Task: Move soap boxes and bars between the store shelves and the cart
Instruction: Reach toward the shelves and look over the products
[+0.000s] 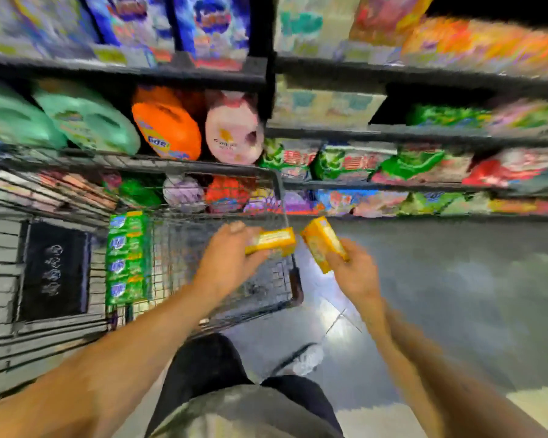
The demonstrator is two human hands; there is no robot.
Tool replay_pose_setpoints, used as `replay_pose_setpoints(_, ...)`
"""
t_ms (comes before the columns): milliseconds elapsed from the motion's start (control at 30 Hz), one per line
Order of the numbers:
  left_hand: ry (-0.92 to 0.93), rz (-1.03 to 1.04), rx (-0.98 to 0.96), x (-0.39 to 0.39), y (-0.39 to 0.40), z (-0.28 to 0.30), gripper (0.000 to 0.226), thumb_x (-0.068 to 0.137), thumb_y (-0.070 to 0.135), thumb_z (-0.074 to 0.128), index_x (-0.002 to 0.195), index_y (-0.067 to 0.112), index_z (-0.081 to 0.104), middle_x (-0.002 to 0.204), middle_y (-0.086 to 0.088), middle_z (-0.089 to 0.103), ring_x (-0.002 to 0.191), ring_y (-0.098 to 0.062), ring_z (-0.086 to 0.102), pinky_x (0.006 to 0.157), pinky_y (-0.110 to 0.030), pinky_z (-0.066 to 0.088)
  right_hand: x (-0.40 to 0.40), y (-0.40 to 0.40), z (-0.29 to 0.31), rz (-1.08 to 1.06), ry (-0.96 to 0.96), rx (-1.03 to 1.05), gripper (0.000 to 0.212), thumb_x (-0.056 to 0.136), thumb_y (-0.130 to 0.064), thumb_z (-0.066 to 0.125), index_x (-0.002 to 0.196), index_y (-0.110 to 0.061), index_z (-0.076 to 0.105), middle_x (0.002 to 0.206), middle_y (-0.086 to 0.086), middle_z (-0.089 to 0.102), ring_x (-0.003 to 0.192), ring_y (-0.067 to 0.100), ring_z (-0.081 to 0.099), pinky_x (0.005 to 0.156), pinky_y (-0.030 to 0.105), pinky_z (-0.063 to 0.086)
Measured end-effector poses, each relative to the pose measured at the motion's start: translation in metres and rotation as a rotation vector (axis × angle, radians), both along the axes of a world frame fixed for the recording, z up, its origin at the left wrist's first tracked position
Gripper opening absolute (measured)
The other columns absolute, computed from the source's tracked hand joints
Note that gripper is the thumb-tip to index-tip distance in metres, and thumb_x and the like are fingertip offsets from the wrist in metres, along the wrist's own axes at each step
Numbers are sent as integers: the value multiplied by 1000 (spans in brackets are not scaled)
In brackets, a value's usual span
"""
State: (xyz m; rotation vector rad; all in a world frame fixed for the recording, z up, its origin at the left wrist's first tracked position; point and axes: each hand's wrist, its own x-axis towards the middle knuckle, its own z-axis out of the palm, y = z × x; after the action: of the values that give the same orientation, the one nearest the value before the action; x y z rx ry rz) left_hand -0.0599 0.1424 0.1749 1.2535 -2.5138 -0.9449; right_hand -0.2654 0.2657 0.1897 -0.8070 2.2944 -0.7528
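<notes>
My left hand [227, 259] grips a yellow soap box [271, 241] over the right rim of the wire cart [290, 279]. My right hand [351, 273] grips a second yellow soap box [321, 243], tilted, just right of the cart and above the floor. The two boxes are close together but apart. Inside the cart a green multi-pack of soap [127, 257] lies along the left part of the basket. The picture is blurred by motion.
Store shelves [424, 131] packed with colourful soap packs and detergent bags fill the top and right. Large green, orange and pink bags [166, 124] sit behind the cart. Shiny grey floor [440, 295] lies to the right; my legs and a shoe [307, 358] show below.
</notes>
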Motion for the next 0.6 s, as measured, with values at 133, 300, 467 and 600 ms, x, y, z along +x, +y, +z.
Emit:
replay_pose_setpoints(133,91,44,-59,-60,31,47,46,77,40,74,112,9,71,96,-12,64,94,-35,61,84,-34,45,-65,31,27,-30,8,-130,37,69,-47,51,88,-21,69,75,1,67,78,26,61,67,32,47)
replay_pose_setpoints(300,175,112,-149,-119,45,114,53,76,46,63,118,14,69,103,-10,66,101,-28,60,83,-31,41,-131,50,94,21,61,-257,42,75,-36,55,106,-12,71,82,0,62,82,21,59,68,30,39)
replay_pose_setpoints(467,243,143,-264,-159,31,172,34,87,32,72,117,15,69,102,-6,66,96,-21,58,74,-26,35,-186,47,152,75,154,-380,31,89,-17,63,120,-20,67,103,4,58,91,19,55,75,28,37)
replay_pose_setpoints(600,270,198,-361,-182,5,206,32,88,29,71,117,16,69,97,-1,59,96,-25,58,77,-33,40,-213,26,194,106,223,-467,39,94,-20,59,133,-20,58,109,0,52,92,13,51,74,26,38)
